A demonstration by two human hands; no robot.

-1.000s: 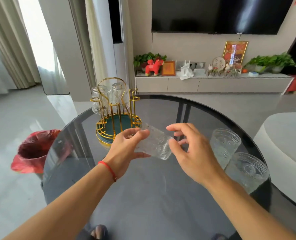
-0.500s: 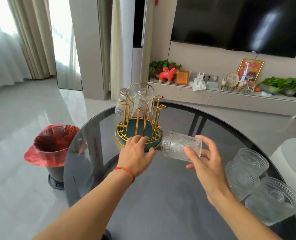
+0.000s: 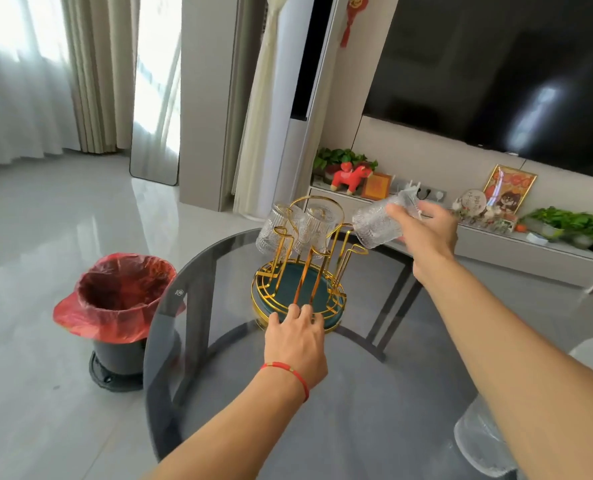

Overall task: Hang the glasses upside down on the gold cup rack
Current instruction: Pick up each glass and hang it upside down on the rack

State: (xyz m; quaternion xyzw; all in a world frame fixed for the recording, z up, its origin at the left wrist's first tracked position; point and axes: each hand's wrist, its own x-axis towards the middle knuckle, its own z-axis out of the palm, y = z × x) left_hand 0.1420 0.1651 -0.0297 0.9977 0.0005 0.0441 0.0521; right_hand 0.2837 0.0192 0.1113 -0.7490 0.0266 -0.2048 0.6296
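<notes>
The gold cup rack with a dark green base stands on the round dark glass table. Two ribbed clear glasses hang upside down on its far prongs. My right hand holds a third ribbed glass tilted, mouth down-left, just above the rack's free right prong. My left hand rests its fingers on the near rim of the rack's base. Another glass shows at the lower right, partly hidden by my right forearm.
A bin with a red liner stands on the floor left of the table. Behind are a low TV cabinet with ornaments and plants, a wall TV and curtains.
My right hand has lifted the glass from table height up and over to the rack's right side. My left hand let go of the glass and went to the rack's base. The view shifted left.
</notes>
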